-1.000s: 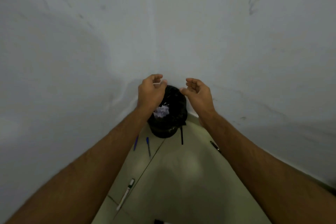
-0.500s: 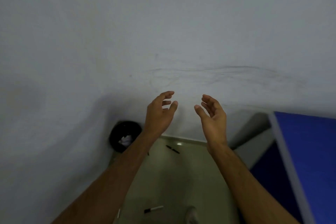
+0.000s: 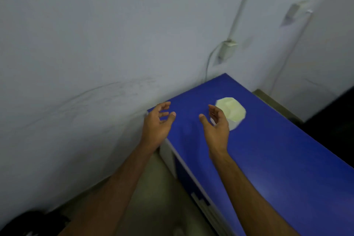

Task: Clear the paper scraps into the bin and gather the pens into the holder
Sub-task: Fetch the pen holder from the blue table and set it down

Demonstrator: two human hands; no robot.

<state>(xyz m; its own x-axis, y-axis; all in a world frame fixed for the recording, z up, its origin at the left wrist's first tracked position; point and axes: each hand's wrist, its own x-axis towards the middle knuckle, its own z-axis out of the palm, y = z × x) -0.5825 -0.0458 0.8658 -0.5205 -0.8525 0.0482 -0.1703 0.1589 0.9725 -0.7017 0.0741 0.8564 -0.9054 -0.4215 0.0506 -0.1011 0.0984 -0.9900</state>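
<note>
Head view shows a blue table (image 3: 277,159) set against the wall (image 3: 95,44), probably so its top serves as the work place. On it stands the pale holder (image 3: 232,110), mouth up and ready for pens — no pen is visible here. The bin (image 3: 28,222) is a dark shape low on the floor, partly cut off. Both hands are empty with fingers spread apart: the left hand (image 3: 158,126) over the table corner, the right hand (image 3: 217,126) just beside the holder — likely free for the next pick.
</note>
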